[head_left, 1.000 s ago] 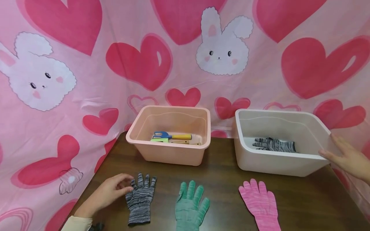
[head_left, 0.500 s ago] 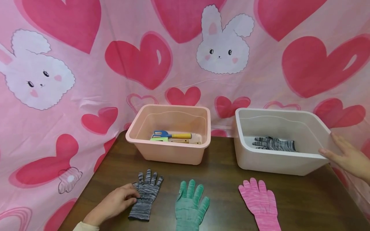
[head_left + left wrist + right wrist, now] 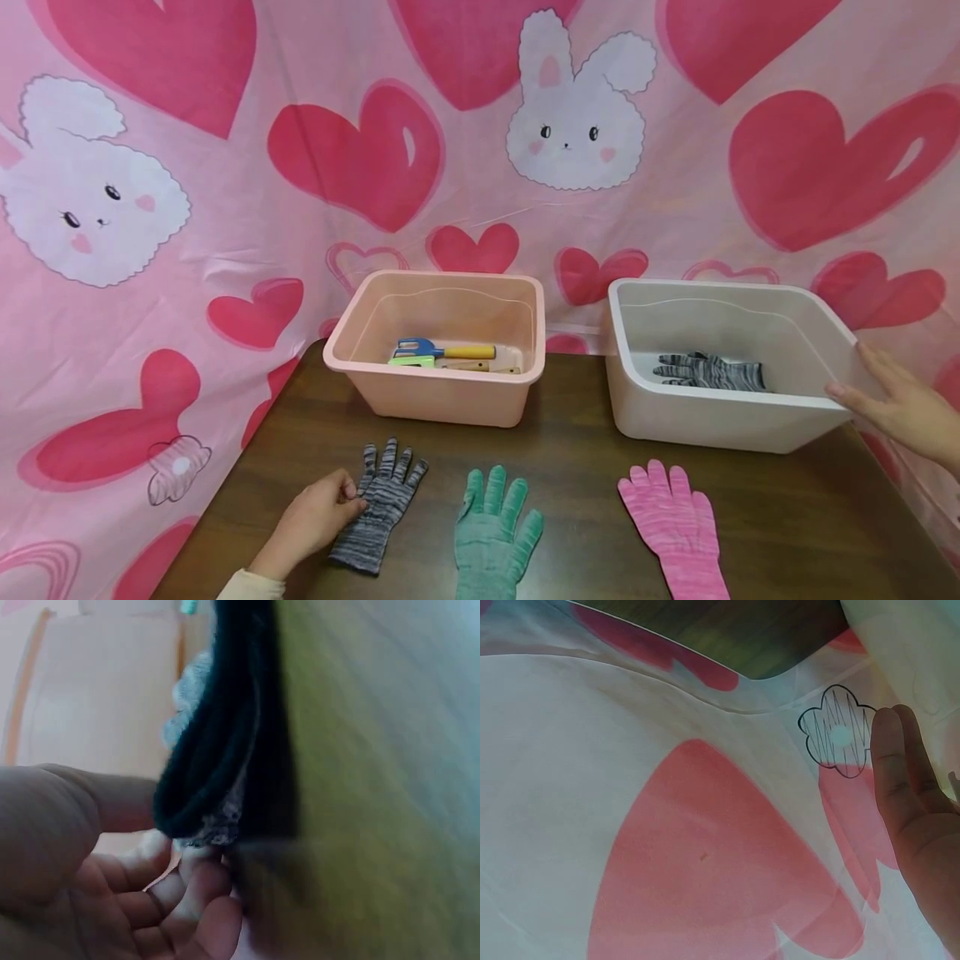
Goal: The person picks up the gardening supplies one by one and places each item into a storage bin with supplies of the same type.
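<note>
My left hand [image 3: 315, 517] pinches the thumb side of a grey-and-black striped knit glove [image 3: 382, 504], which lies on the table; in the left wrist view its dark folded edge [image 3: 202, 787] sits between thumb and fingers. At the right, my right hand [image 3: 903, 404] holds the side wall of a white plastic bin [image 3: 720, 421], thumb over the rim and fingers outside. Another striped glove [image 3: 712, 372] lies in that bin. A green glove [image 3: 495, 533] and a pink glove [image 3: 675, 525] lie flat on the table. The right wrist view shows straight fingers [image 3: 900, 765] along the bin.
A peach bin [image 3: 442, 400] stands at the back left, holding a blue fork with a yellow handle [image 3: 450, 350], a bright green piece [image 3: 412, 361] and wooden handles. The brown table [image 3: 577, 467] ends against a pink curtain [image 3: 480, 200] printed with hearts and rabbits.
My left hand has moved right onto the striped glove and taken hold of its side. The glove has shifted slightly right and turned. My right hand stays at the white bin.
</note>
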The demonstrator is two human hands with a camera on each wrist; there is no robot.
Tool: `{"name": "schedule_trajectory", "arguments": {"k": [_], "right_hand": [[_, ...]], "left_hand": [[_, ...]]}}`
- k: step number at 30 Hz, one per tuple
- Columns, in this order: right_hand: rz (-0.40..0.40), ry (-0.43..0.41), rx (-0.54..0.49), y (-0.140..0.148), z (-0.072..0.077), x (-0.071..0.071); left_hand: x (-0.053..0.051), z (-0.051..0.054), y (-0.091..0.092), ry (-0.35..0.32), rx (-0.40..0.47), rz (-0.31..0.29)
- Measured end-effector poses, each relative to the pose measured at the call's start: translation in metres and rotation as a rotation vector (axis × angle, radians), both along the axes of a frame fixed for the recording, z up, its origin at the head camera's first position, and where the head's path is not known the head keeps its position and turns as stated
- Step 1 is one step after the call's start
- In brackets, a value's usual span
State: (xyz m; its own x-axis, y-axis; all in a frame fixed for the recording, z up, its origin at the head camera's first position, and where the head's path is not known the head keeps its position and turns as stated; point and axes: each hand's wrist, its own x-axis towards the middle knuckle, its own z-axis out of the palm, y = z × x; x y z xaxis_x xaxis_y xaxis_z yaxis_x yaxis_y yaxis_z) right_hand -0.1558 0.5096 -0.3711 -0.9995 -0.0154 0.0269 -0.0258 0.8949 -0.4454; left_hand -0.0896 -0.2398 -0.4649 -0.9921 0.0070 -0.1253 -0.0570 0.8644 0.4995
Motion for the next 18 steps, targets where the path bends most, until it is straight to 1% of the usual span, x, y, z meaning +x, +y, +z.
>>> {"name": "schedule_trajectory", "arguments": {"k": [2,3,4,6,8,9,10,13,16,18], "right_hand": [[-0.001,0.000,0.001,0.000,0.000,0.000],[-0.001,0.000,0.001,0.000,0.000,0.000],[-0.001,0.000,0.001,0.000,0.000,0.000],[-0.005,-0.002,0.003,0.000,0.000,0.000],[-0.009,-0.003,0.003,0.000,-0.001,0.000],[-0.010,-0.001,0.003,0.001,-0.001,0.000],[-0.010,0.001,0.002,0.001,-0.001,0.000],[-0.009,0.007,-0.002,0.001,-0.002,0.000],[-0.008,0.007,-0.007,0.002,-0.002,0.000],[-0.007,0.005,-0.010,0.002,-0.003,0.000]], "left_hand": [[-0.002,-0.001,-0.001,0.016,0.088,0.006],[-0.003,-0.001,-0.002,0.007,0.152,0.011],[-0.004,-0.001,-0.003,-0.013,0.234,0.008],[-0.005,-0.002,-0.005,-0.087,0.409,0.008],[-0.006,-0.003,-0.008,-0.191,0.589,0.012],[-0.006,-0.003,-0.009,-0.244,0.669,0.011],[-0.007,-0.003,-0.010,-0.289,0.728,0.005],[-0.008,-0.005,-0.011,-0.388,0.863,-0.007],[-0.009,-0.007,-0.012,-0.455,0.971,-0.037],[-0.010,-0.008,-0.012,-0.487,1.024,-0.062]]}}
